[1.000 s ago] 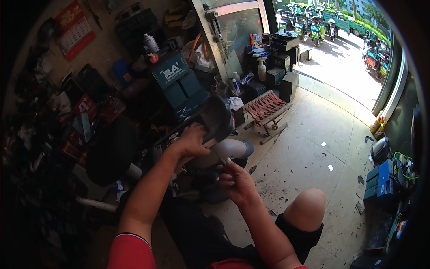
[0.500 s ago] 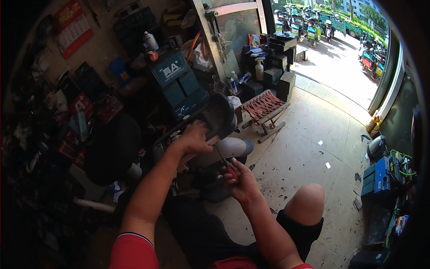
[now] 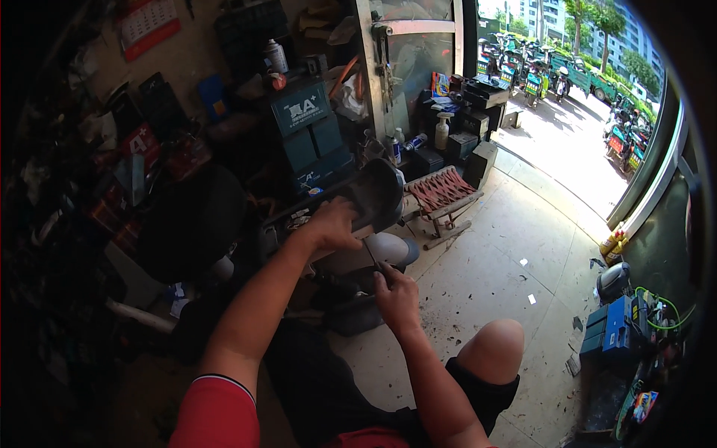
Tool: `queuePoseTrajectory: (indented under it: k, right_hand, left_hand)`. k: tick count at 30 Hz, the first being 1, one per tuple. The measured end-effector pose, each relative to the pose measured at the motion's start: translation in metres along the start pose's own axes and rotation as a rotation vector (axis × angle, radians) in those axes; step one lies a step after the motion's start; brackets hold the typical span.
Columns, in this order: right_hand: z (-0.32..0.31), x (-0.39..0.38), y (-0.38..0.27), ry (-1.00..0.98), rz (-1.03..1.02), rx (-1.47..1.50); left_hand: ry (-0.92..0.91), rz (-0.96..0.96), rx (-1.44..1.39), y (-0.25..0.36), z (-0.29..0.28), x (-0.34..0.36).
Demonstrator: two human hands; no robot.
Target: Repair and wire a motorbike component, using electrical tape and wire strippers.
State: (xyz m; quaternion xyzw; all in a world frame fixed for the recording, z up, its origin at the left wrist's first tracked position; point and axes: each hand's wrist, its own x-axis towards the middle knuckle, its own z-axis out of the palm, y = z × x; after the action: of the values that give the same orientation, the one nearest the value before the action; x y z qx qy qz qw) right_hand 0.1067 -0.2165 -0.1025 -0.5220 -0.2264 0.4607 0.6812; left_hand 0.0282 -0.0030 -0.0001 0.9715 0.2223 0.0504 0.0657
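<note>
In front of me is a black plastic tub (image 3: pixel 379 191), part of what looks like a scooter body, with a pale curved panel (image 3: pixel 390 248) below it. My left hand (image 3: pixel 331 225) grips the tub's near rim, thumb along the outer edge and fingers reaching inside. My right hand (image 3: pixel 397 302) is closed round a screwdriver (image 3: pixel 371 254). Its thin shaft points up toward the underside of the rim, close to my left thumb. The fist covers most of the handle. Whether the tip touches a screw cannot be made out.
Beyond the tub stands a low folding stool (image 3: pixel 446 190) with red webbing. Stacked dark battery boxes (image 3: pixel 302 119) rise at the far left. A spray bottle (image 3: pixel 443 131) stands by the doorway. At right lies a blue battery (image 3: pixel 616 325) with green cable. Scraps litter the tiled floor (image 3: pixel 478 261).
My right hand has turned over, so its back now faces up and the red screwdriver handle is hidden. My left hand keeps its place on the rim. The whole view has shifted slightly.
</note>
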Motion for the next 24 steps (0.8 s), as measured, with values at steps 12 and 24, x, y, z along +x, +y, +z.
queuePoseTrajectory:
  k: [12, 24]
  right_hand:
    - [-0.002, -0.009, -0.021, 0.010, -0.141, -0.357]
    - [-0.026, -0.049, -0.020, -0.096, 0.461, 1.072]
  left_hand:
    - [0.496, -0.398, -0.866, 0.092, 0.071, -0.089]
    - [0.282, -0.453, -2.062, 0.086, 0.115, -0.045]
